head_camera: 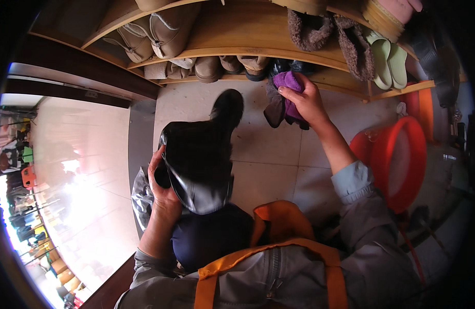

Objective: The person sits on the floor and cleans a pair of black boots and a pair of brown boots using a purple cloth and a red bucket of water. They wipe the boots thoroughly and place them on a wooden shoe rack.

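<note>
My left hand (164, 185) grips a tall black boot (198, 158) by its upper opening, above the tiled floor. The boot's foot points towards the shoe rack. Up and to the right, my right hand (307, 100) clasps a bunched purple cloth (289, 92), with thumb and fingers closed on it. A dark grey-brown piece of cloth (274, 110) hangs beside the purple one; whether the two are joined I cannot tell. The boot and the cloth are apart. Part of my left hand is hidden behind the boot's shaft.
Ahead stands a wooden shoe rack (260, 51) with beige shoes (169, 36), brown fuzzy footwear (309, 31) and green slippers (382, 61). A red plastic basin (405, 166) stands tilted at the right. A clear plastic bag (142, 197) lies at the left beside a dark threshold strip (142, 143).
</note>
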`<state>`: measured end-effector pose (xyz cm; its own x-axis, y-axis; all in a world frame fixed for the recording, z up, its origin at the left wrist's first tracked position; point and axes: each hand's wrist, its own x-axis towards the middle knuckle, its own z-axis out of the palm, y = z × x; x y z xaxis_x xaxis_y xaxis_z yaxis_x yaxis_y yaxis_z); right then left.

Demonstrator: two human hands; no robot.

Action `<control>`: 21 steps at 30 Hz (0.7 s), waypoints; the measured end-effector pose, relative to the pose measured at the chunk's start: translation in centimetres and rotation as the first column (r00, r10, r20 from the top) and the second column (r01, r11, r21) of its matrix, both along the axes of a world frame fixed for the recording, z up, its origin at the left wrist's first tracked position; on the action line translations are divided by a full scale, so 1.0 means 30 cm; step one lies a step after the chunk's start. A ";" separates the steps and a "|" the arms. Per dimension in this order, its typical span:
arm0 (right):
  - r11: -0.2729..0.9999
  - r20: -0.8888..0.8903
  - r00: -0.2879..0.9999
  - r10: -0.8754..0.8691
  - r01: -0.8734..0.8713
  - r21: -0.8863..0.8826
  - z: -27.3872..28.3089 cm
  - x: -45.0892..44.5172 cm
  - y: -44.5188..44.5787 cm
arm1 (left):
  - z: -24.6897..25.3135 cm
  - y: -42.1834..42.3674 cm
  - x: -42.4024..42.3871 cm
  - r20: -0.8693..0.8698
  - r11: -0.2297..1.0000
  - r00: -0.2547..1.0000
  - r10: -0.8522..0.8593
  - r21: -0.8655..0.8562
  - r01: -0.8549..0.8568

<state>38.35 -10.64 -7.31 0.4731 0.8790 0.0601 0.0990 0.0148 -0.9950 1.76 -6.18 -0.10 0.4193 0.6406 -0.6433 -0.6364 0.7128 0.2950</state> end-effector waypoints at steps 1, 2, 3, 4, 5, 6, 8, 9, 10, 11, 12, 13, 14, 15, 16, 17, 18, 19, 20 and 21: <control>1.000 -0.040 0.999 -0.007 0.006 -0.002 0.017 -0.006 0.007 | -0.065 0.013 -0.045 -0.049 0.999 0.997 0.054 0.002 -0.054; 1.000 -0.081 0.997 -0.010 0.009 -0.009 0.020 -0.014 0.013 | -0.082 0.014 -0.062 -0.098 0.994 0.989 0.112 0.002 -0.112; 0.999 -0.141 0.990 -0.006 0.011 0.035 0.021 -0.025 0.023 | -0.068 0.011 -0.031 -0.173 0.988 0.976 0.136 -0.047 -0.146; 1.000 -0.205 0.979 -0.018 0.020 0.008 0.026 -0.033 0.028 | -0.126 0.024 -0.069 -0.163 0.993 0.982 0.094 -0.052 -0.104; 1.000 -0.218 0.976 -0.020 0.020 -0.001 0.039 -0.051 0.037 | -0.147 0.027 -0.075 -0.217 0.994 0.972 0.090 -0.034 -0.100; 1.000 -0.230 0.973 -0.021 0.019 -0.010 0.048 -0.074 0.047 | -0.159 0.027 -0.082 -0.271 0.995 0.959 0.088 -0.018 -0.096; 0.997 -0.169 0.983 0.068 -0.073 -0.021 0.036 -0.126 0.073 | -0.157 0.020 -0.115 -0.415 0.999 0.909 0.033 0.052 -0.012; 0.993 -0.195 0.974 0.113 -0.116 -0.001 0.021 -0.171 0.097 | -0.147 0.000 -0.114 -0.483 0.980 0.875 0.022 0.183 0.077; 0.984 -0.160 0.971 0.179 -0.176 0.030 0.010 -0.215 0.122 | -0.142 -0.015 -0.123 -0.551 0.937 0.834 0.022 0.301 0.175; 0.975 -0.111 0.969 0.221 -0.216 0.055 -0.009 -0.261 0.159 | -0.163 -0.019 -0.171 -0.638 0.929 0.770 -0.016 0.276 0.248; 0.965 -0.055 0.965 0.255 -0.250 0.075 -0.032 -0.302 0.205 | -0.184 -0.023 -0.191 -0.718 0.909 0.696 -0.006 0.287 0.303; 0.972 -0.012 0.973 0.230 -0.229 0.061 -0.054 -0.347 0.257 | -0.199 -0.025 -0.210 -0.789 0.887 0.614 0.010 0.290 0.359; 0.976 0.025 0.977 0.212 -0.213 0.046 -0.084 -0.400 0.317 | -0.207 -0.029 -0.232 -0.854 0.868 0.519 0.031 0.281 0.410; 0.985 0.174 0.971 0.165 -0.170 0.016 -0.115 -0.430 0.377 | -0.201 -0.025 -0.225 -0.909 0.832 0.415 0.033 0.255 0.493; 0.989 0.240 0.960 0.145 -0.141 -0.033 -0.142 -0.462 0.427 | -0.212 -0.024 -0.228 -0.941 0.796 0.337 0.042 0.235 0.558; 0.983 0.278 0.943 0.185 -0.176 -0.058 -0.164 -0.550 0.484 | -0.219 -0.043 -0.266 -0.970 0.778 0.230 0.078 0.204 0.594; 0.984 0.351 0.920 0.176 -0.154 -0.090 -0.190 -0.566 0.512 | -0.225 -0.033 -0.260 -0.981 0.728 0.163 0.102 0.186 0.660; 0.983 0.441 0.881 0.171 -0.184 -0.013 -0.277 -0.577 0.525 | -0.221 -0.027 -0.240 -0.980 0.705 0.163 0.117 0.198 0.681; 0.976 0.587 0.780 0.217 -0.164 -0.144 -0.366 -0.589 0.501 | -0.213 -0.025 -0.213 -0.983 0.683 0.085 0.161 0.173 0.710; 0.971 0.564 0.793 0.230 -0.224 -0.081 -0.406 -0.679 0.476 | -0.221 -0.037 -0.257 -0.969 0.784 0.241 0.062 0.197 0.589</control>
<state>17.98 3.65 -19.48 0.1445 0.9588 0.2447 0.6389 0.0984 -0.7630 -5.95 -7.29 -6.73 -0.0180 0.9256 -0.3780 0.4941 0.3369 0.8015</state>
